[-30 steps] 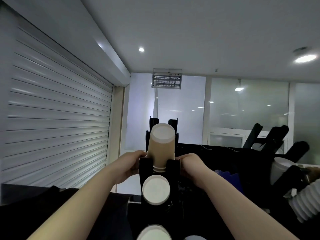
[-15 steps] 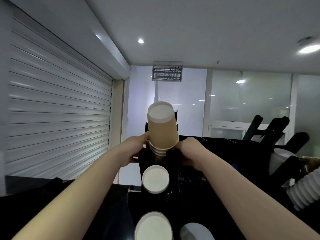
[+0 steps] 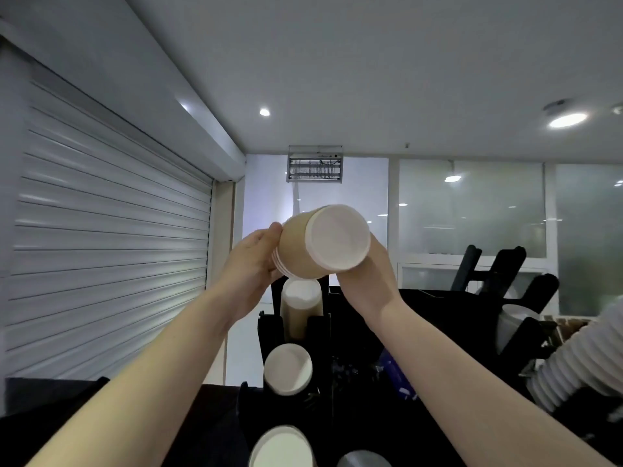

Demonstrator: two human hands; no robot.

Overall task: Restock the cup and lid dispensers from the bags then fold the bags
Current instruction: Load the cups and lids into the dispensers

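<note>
Left hand (image 3: 251,264) and right hand (image 3: 369,281) are gripping cup stack (image 3: 300,251) at 12 o'clock above dispenser (image 3: 268,335). Light, crushable paper: rim-end grip is looking safest

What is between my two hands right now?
In the head view, a tilted stack of brown paper cups, held by the left hand and right hand above the black dispenser.

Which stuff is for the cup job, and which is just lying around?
Job: brown cup stack, in left hand and right hand; black dispenser; white ribbed stack.
Lying about: roller shutter; bug zapper; black chairs.
</note>
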